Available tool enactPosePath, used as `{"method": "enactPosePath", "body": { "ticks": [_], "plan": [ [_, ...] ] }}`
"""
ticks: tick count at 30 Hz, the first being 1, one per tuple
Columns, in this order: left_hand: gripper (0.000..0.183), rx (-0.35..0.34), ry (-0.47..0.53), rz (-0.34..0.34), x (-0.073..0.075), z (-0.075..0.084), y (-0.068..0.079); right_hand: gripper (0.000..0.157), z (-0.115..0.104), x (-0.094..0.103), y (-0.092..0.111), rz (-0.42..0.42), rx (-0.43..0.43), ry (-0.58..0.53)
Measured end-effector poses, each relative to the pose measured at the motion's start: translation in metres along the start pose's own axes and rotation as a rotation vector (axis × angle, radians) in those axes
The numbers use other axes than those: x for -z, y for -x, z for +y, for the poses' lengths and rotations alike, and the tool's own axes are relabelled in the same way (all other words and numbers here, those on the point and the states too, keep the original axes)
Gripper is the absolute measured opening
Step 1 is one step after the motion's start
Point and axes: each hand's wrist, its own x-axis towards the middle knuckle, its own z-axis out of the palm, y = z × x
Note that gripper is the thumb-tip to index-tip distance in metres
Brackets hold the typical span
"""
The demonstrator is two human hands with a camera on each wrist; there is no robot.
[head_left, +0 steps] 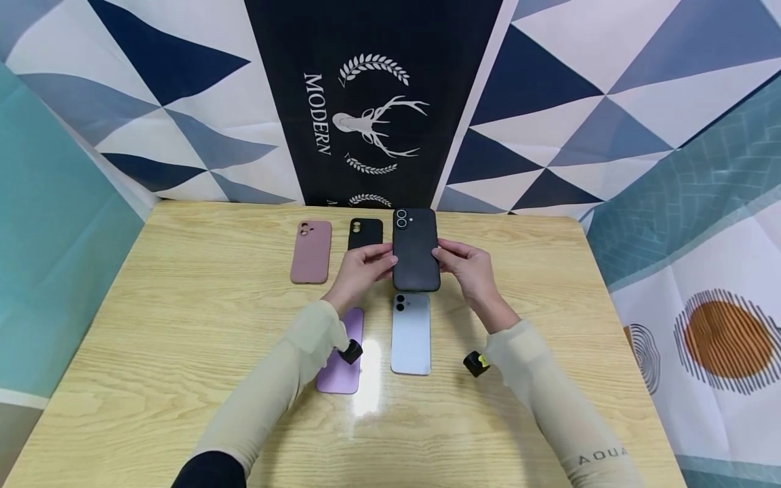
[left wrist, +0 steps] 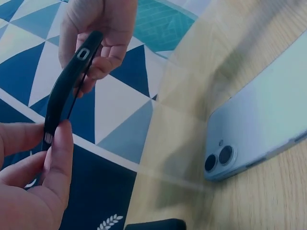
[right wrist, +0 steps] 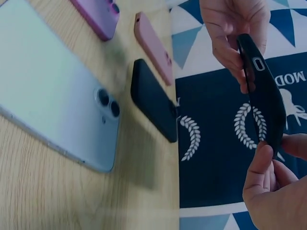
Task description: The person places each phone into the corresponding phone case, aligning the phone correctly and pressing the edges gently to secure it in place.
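Note:
Between my two hands a black phone case [head_left: 416, 257] is held up near the table's far side, its back with two round camera openings facing me. My left hand [head_left: 365, 270] pinches its left edge between thumb and fingers. On the opposite edge, my right hand [head_left: 470, 271] pinches it the same way. Both wrist views show the black phone case [left wrist: 69, 84] from its end, slightly bowed, with a small oval cutout. Just below it in the head view, a pale blue phone [head_left: 411, 339] lies back up, cameras toward the far side.
A pink phone case [head_left: 311, 254] lies at the far left, beside another black phone case [head_left: 365, 232] partly covered by my left hand. Under my left forearm is a lilac phone case [head_left: 342, 369]. A patterned cloth backdrop [head_left: 372, 41] rises behind the wooden table [head_left: 183, 325].

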Motion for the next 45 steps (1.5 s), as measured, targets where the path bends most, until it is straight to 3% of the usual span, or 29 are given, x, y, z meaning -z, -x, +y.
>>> {"method": "enactPosePath", "body": {
  "ticks": [6,21,31,45],
  "plan": [
    [0.035,-0.001,0.000,0.034,-0.006,-0.003,-0.010,0.038,0.003,0.005,-0.007,0.010,-0.018,0.060],
    [0.035,0.026,-0.056,0.041,-0.009,-0.014,-0.031,0.034,0.011,0.004,-0.026,0.034,-0.076,0.116],
    [0.040,0.020,-0.158,0.006,-0.010,-0.021,-0.040,0.033,0.023,0.004,-0.036,0.043,-0.100,0.117],
    [0.044,0.039,-0.229,0.002,-0.014,-0.036,-0.057,0.032,0.038,0.005,-0.050,0.054,-0.125,0.132]
  ]
}}
